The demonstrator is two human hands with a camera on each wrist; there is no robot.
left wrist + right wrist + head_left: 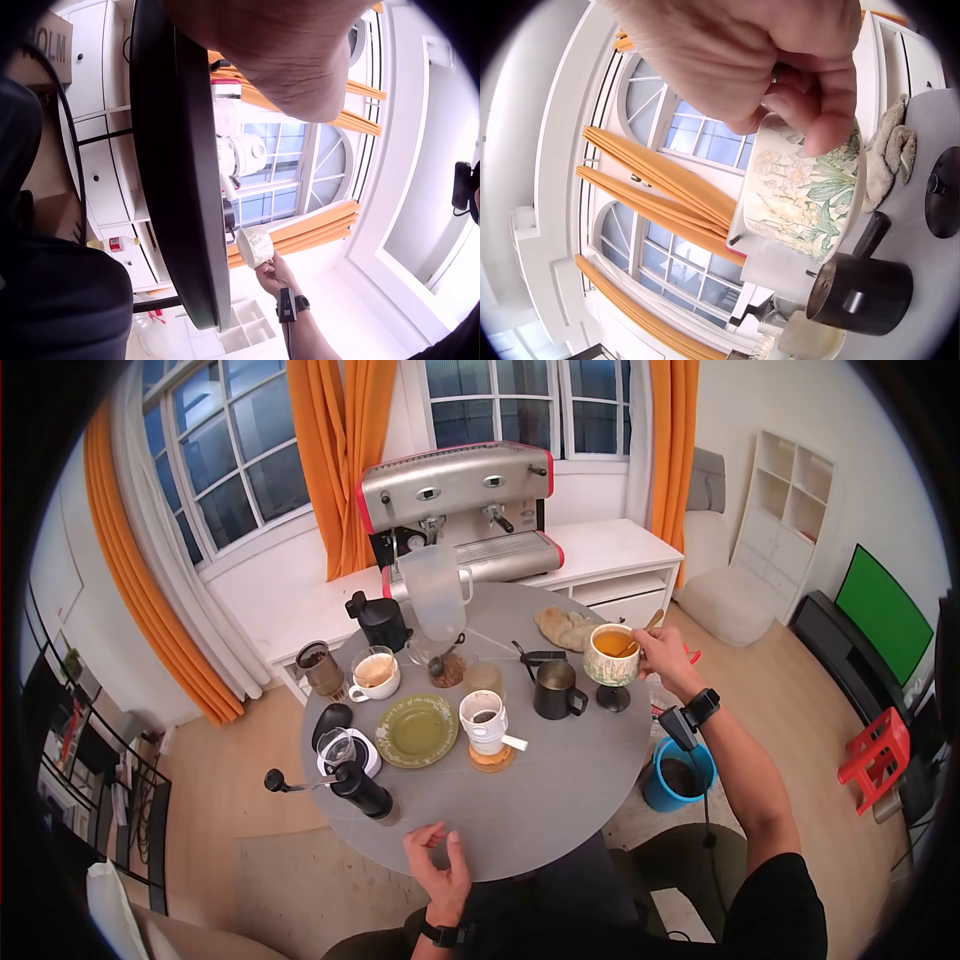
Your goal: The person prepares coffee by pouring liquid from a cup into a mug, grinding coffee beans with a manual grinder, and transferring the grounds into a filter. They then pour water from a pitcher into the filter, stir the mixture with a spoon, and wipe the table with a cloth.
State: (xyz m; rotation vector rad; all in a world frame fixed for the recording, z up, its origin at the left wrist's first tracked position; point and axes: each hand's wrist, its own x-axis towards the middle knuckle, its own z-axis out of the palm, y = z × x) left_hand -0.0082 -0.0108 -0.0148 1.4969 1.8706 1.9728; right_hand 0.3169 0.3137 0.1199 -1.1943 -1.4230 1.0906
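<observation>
My right hand (664,661) grips a flower-patterned cup (799,191) at its side, thumb and fingers close together against it. Orange-brown liquid fills the cup, and a gold-coloured spoon (652,623) leans in it. In the head view the cup overlaps a dark round piece with a short stem (613,700), which stands on the table's right side. Just behind the front edge of the grey table (540,815), my left hand (437,863) holds nothing, its fingers loosely bent. A dark metal pitcher (555,690) stands left of the cup.
A white cup on a wooden coaster (491,760), a green plate (418,731) and a hand grinder (362,790) occupy the table's front. Behind them are a clear plastic pitcher (432,590), a black kettle (380,625) and a cloth (565,628). A blue bucket (680,773) stands on the floor at right.
</observation>
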